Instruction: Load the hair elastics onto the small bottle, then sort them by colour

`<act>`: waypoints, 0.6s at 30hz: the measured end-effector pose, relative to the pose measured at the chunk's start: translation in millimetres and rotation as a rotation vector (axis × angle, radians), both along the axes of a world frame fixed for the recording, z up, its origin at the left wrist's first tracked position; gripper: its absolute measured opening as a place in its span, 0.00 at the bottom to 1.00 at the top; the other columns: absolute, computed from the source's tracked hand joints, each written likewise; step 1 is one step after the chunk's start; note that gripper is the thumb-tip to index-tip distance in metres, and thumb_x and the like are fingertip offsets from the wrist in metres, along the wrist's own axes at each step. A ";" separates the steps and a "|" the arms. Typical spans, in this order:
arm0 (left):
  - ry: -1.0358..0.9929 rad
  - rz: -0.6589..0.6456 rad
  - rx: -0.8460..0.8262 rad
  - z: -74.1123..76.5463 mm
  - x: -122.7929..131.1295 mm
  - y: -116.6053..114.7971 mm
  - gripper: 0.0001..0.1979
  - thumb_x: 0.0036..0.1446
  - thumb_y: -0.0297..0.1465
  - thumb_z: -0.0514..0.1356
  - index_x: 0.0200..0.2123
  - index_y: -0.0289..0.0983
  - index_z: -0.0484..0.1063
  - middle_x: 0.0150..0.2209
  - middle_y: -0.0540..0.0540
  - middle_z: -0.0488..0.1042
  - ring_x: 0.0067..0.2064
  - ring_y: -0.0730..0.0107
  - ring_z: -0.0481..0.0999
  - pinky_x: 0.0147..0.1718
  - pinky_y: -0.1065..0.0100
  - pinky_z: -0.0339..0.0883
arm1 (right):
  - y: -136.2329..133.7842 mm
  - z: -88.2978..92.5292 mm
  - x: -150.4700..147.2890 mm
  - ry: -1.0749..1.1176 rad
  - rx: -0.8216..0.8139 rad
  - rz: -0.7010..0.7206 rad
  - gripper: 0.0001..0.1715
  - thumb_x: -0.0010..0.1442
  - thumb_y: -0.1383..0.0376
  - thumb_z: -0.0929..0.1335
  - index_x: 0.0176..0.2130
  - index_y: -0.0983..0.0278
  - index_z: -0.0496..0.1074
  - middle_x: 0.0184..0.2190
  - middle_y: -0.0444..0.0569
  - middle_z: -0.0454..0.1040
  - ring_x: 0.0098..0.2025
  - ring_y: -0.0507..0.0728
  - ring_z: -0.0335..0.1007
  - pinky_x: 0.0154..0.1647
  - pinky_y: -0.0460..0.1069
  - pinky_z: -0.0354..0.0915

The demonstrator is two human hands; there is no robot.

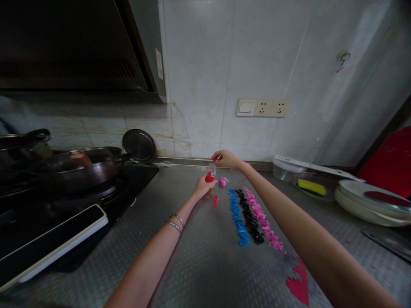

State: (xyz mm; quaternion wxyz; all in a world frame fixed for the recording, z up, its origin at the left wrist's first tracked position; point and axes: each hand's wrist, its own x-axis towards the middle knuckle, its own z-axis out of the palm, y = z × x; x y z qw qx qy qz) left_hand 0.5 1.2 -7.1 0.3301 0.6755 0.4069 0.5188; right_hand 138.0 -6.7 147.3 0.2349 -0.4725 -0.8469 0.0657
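Observation:
My left hand (204,186) is closed around a small clear jar (211,168) with red contents, holding it upright above the counter. At the jar's mouth is my right hand (224,158), its fingers pinched; what is between them is too small to make out. Beside the jar lies a pink rounded object (223,182), perhaps a lid. A little pile of red bands (216,201) rests just in front of the left hand. To the right, small looped elastic bands lie in rows: blue bands (238,218), black bands (249,216) and pink bands (261,218).
At the left are a stove with a wok (80,171) and a white-edged flat device (54,244). Along the right stand a clear container (287,169), a yellow sponge (311,187) and stacked bowls (372,205). A red patch (298,284) marks the counter's near right.

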 end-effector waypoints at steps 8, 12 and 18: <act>-0.010 -0.029 0.024 -4.8 1.7 8.8 0.17 0.43 0.33 0.62 0.38 0.32 0.71 0.33 0.44 0.75 0.32 0.70 0.72 0.34 0.69 0.64 | -36.4 -40.0 15.9 -0.163 -0.324 0.084 0.12 0.43 0.71 0.65 0.32 0.67 0.73 0.23 0.43 0.71 0.25 0.49 0.64 0.25 0.41 0.58; -0.003 -0.020 0.006 -3.0 1.3 9.0 0.18 0.42 0.34 0.63 0.38 0.31 0.70 0.33 0.44 0.75 0.32 0.69 0.72 0.34 0.68 0.64 | -44.4 -69.6 16.0 -0.255 -0.405 0.149 0.18 0.41 0.69 0.68 0.37 0.66 0.71 0.31 0.45 0.72 0.31 0.51 0.66 0.29 0.42 0.60; 0.006 -0.022 0.018 1.3 -0.1 3.6 0.18 0.42 0.35 0.63 0.37 0.30 0.70 0.32 0.44 0.75 0.31 0.70 0.71 0.34 0.69 0.64 | -49.9 -88.6 6.1 -0.240 -0.512 0.156 0.27 0.39 0.68 0.70 0.42 0.65 0.67 0.39 0.48 0.70 0.34 0.51 0.66 0.29 0.41 0.61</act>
